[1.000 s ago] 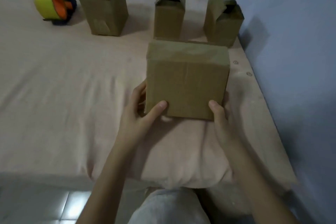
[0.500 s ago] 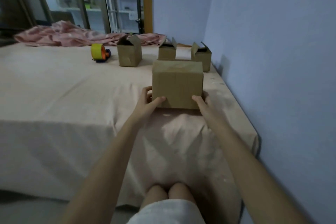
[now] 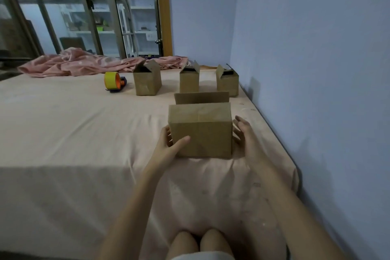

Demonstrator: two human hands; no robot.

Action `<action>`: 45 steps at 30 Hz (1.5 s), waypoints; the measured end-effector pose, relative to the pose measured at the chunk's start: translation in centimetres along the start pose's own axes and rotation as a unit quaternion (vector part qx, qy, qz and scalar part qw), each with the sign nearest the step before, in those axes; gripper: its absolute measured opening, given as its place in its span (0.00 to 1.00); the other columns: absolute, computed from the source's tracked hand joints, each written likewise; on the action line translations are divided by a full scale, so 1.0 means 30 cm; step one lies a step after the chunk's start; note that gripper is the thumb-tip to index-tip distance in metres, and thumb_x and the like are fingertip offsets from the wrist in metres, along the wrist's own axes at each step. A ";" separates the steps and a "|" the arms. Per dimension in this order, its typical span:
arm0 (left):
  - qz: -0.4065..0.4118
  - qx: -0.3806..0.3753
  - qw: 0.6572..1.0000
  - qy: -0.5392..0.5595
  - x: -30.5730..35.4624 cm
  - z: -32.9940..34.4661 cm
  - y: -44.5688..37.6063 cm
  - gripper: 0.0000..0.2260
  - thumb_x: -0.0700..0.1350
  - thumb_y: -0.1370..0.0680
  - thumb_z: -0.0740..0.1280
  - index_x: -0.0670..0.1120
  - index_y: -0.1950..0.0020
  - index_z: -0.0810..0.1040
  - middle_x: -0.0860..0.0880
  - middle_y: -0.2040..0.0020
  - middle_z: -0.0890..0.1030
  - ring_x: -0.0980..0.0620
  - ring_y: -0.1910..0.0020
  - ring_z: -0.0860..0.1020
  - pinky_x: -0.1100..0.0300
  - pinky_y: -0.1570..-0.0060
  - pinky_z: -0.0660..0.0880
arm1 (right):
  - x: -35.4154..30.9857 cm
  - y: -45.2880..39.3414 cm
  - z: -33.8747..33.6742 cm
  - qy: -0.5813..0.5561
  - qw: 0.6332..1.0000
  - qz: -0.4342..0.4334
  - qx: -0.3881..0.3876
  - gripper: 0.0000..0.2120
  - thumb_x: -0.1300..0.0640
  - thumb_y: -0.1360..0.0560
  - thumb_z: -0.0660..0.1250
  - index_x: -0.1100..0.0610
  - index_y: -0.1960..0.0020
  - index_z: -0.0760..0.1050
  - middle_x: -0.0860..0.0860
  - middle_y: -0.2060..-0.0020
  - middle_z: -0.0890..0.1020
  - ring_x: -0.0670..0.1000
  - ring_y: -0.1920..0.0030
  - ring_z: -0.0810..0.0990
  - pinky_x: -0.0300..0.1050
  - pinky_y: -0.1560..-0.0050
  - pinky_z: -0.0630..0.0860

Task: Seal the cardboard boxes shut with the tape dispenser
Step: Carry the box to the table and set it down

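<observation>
While spread across the far left of the bed [image 3: 63,129], pink blanket [image 3: 69,65] bunched against the glass doors. Just right of it, tape dispenser [image 3: 114,81] with yellow roll, resting on the sheet, well apart from both hands. Next along, three small open boxes in a back row, flaps up: left open box [image 3: 147,82], middle open box [image 3: 189,81], right open box [image 3: 227,82] nearest the wall [image 3: 316,69]. Nearer, large cardboard box [image 3: 200,131] on the sheet, its far flap standing up behind the near one folded down. Left hand [image 3: 168,145] gripping the box's left lower corner, thumb on the front face, fingers curled round the side. Right hand [image 3: 242,135] just beside the box's right side, fingers straight and loosely spread, contact not discernible.
</observation>
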State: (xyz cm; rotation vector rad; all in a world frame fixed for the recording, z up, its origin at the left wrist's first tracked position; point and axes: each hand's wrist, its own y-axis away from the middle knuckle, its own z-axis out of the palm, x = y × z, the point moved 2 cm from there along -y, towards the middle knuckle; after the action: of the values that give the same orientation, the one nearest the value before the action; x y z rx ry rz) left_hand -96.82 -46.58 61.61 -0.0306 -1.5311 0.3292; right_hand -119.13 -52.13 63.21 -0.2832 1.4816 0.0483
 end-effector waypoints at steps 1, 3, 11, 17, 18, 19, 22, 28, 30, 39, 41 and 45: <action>0.017 -0.001 1.000 0.009 0.015 0.000 -0.006 0.32 0.53 0.32 0.73 0.52 0.31 0.65 0.56 0.40 0.77 0.63 0.46 0.78 0.68 0.55 0.76 | -0.016 -0.004 -0.002 0.019 0.999 -0.033 0.012 0.24 0.36 0.32 0.60 0.38 0.37 0.68 0.40 0.35 0.71 0.42 0.33 0.69 0.45 0.32 0.65; 0.054 0.000 0.998 0.015 0.056 0.000 -0.019 0.33 0.54 0.32 0.73 0.58 0.30 0.63 0.62 0.39 0.74 0.66 0.44 0.76 0.70 0.54 0.75 | -0.058 -0.006 0.007 0.058 0.994 -0.090 0.006 0.20 0.33 0.31 0.59 0.29 0.39 0.66 0.34 0.34 0.68 0.35 0.33 0.66 0.38 0.35 0.64; 0.059 -0.018 0.998 0.022 0.107 0.043 -0.072 0.31 0.62 0.36 0.71 0.57 0.34 0.71 0.51 0.37 0.74 0.62 0.47 0.79 0.70 0.57 0.76 | -0.079 -0.016 0.073 0.089 0.992 -0.080 -0.027 0.20 0.40 0.30 0.62 0.43 0.39 0.69 0.42 0.45 0.77 0.36 0.50 0.77 0.30 0.58 0.75; 0.037 0.002 0.999 0.014 0.092 0.055 -0.093 0.23 0.64 0.30 0.64 0.60 0.36 0.71 0.54 0.37 0.74 0.66 0.47 0.76 0.75 0.57 0.73 | -0.062 -0.037 0.080 0.073 0.994 -0.077 0.020 0.13 0.39 0.31 0.61 0.39 0.47 0.71 0.41 0.56 0.79 0.36 0.59 0.79 0.28 0.65 0.73; 0.042 0.004 0.999 0.006 0.097 0.057 -0.095 0.20 0.62 0.28 0.63 0.60 0.37 0.72 0.55 0.37 0.74 0.65 0.46 0.75 0.76 0.56 0.72 | -0.064 -0.045 0.079 0.071 0.994 -0.084 0.026 0.16 0.37 0.32 0.60 0.40 0.47 0.72 0.41 0.56 0.80 0.38 0.58 0.79 0.29 0.65 0.73; 0.052 0.008 0.999 -0.006 0.103 0.061 -0.095 0.18 0.61 0.27 0.62 0.60 0.38 0.72 0.57 0.38 0.74 0.65 0.45 0.75 0.76 0.56 0.72 | -0.068 -0.051 0.078 0.070 0.993 -0.090 0.031 0.18 0.37 0.32 0.59 0.41 0.46 0.73 0.41 0.56 0.80 0.39 0.58 0.79 0.30 0.65 0.73; 0.084 0.031 0.996 0.004 0.114 0.073 -0.098 0.18 0.53 0.26 0.63 0.63 0.36 0.69 0.64 0.42 0.74 0.63 0.43 0.74 0.70 0.51 0.72 | -0.068 -0.061 0.079 0.079 0.990 -0.114 0.035 0.19 0.38 0.32 0.57 0.43 0.46 0.74 0.43 0.55 0.79 0.39 0.58 0.78 0.30 0.65 0.73; 0.078 0.054 0.995 0.018 0.130 0.100 -0.112 0.27 0.48 0.29 0.61 0.74 0.36 0.62 0.66 0.41 0.70 0.67 0.45 0.73 0.64 0.49 0.68 | -0.066 -0.064 0.088 0.033 0.984 -0.158 0.076 0.20 0.51 0.30 0.59 0.42 0.38 0.64 0.40 0.39 0.71 0.35 0.40 0.71 0.28 0.49 0.71; 0.077 0.051 0.996 0.009 0.135 0.103 -0.120 0.27 0.48 0.29 0.60 0.73 0.36 0.63 0.64 0.39 0.70 0.63 0.40 0.71 0.62 0.45 0.68 | -0.076 -0.068 0.090 0.032 0.982 -0.175 0.066 0.25 0.54 0.28 0.57 0.37 0.34 0.59 0.39 0.34 0.67 0.34 0.35 0.66 0.26 0.44 0.69; 0.078 0.091 0.992 0.030 0.118 0.090 -0.109 0.10 0.48 0.32 0.63 0.56 0.51 0.74 0.59 0.46 0.76 0.69 0.52 0.74 0.63 0.53 0.67 | -0.064 -0.077 0.107 0.059 0.974 -0.199 0.092 0.12 0.51 0.27 0.57 0.51 0.47 0.73 0.45 0.44 0.76 0.36 0.46 0.73 0.26 0.49 0.67; 0.084 0.079 0.993 0.019 0.104 0.083 -0.112 0.08 0.50 0.30 0.64 0.54 0.53 0.76 0.61 0.44 0.76 0.71 0.48 0.72 0.64 0.50 0.66 | -0.060 -0.078 0.110 0.063 0.971 -0.205 0.102 0.10 0.52 0.27 0.56 0.53 0.51 0.74 0.49 0.45 0.76 0.37 0.46 0.73 0.26 0.48 0.67; 0.117 0.030 0.993 0.007 0.078 0.072 -0.095 0.14 0.57 0.29 0.64 0.54 0.47 0.77 0.66 0.43 0.75 0.68 0.40 0.70 0.74 0.48 0.66 | -0.055 -0.078 0.111 0.065 0.965 -0.221 0.124 0.10 0.55 0.26 0.56 0.56 0.54 0.75 0.48 0.47 0.78 0.37 0.46 0.74 0.25 0.46 0.66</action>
State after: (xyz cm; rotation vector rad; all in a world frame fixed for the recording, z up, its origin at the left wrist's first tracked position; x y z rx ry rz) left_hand -98.38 -49.18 64.63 -0.1656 -1.5046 0.5608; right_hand -115.56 -53.45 65.41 -0.4122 1.5050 -0.5196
